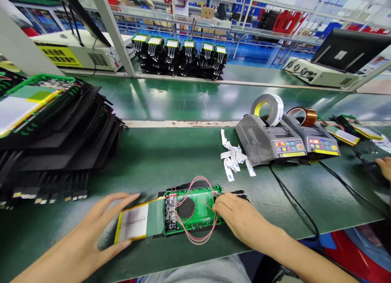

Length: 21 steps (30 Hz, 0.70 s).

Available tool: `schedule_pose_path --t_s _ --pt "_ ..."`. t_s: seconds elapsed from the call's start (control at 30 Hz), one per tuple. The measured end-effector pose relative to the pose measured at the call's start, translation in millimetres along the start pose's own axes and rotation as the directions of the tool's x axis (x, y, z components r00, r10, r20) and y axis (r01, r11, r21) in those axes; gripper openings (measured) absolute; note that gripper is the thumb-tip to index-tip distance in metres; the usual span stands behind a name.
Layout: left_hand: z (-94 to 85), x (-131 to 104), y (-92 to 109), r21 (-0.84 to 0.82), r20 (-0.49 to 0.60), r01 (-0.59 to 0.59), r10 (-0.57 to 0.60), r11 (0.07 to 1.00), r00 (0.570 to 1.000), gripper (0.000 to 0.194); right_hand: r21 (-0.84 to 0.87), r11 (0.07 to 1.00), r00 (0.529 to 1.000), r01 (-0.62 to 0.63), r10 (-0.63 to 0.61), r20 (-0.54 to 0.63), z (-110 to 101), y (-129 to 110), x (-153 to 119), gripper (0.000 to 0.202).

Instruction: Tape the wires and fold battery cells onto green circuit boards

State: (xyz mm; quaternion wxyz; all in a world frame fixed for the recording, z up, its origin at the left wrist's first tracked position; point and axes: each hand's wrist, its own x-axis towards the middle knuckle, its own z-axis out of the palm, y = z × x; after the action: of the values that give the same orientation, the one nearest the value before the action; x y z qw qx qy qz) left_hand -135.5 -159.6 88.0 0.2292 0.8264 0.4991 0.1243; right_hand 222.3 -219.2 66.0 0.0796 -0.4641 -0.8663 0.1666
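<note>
We spread our left hand point(87, 234) wide, its thumb and fingers bracketing the outer end of the battery pack point(134, 222) without clenching. Our right hand point(238, 213) comes in from the other side, knuckles up, fingers curled down at the right end of the green case point(201, 209), beside looped wires point(197, 241); we cannot tell what they pinch. Case and pack lie end to end on the surface point(171, 156).

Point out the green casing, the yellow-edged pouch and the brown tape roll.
Green casing point(202, 211), head view: bare inner floor.
Yellow-edged pouch point(133, 222), head view: pale face.
Brown tape roll point(310, 117), head view: outer curved side.
</note>
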Motion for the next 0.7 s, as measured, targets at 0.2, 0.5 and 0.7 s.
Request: schedule_pose_path --t_s 0.2,0.5,0.7 --pt "30.9 49 89 -0.154 0.248 -0.311 0.341 0.938 0.907 0.067 0.287 0.956 0.985 -0.061 0.105 -0.140 6 4 -8 0.019" --pt "44.0 71 81 -0.269 0.370 -0.256 0.345 0.928 0.862 0.021 0.570 0.814 0.969 -0.111 0.216 -0.120 6 16 -11 0.010" --pt "27.8 57 67 -0.229 0.450 -0.340 0.409 0.912 0.794 0.035 0.493 0.868 0.989 0.064 0.009 -0.144 2 28 -10 0.020"
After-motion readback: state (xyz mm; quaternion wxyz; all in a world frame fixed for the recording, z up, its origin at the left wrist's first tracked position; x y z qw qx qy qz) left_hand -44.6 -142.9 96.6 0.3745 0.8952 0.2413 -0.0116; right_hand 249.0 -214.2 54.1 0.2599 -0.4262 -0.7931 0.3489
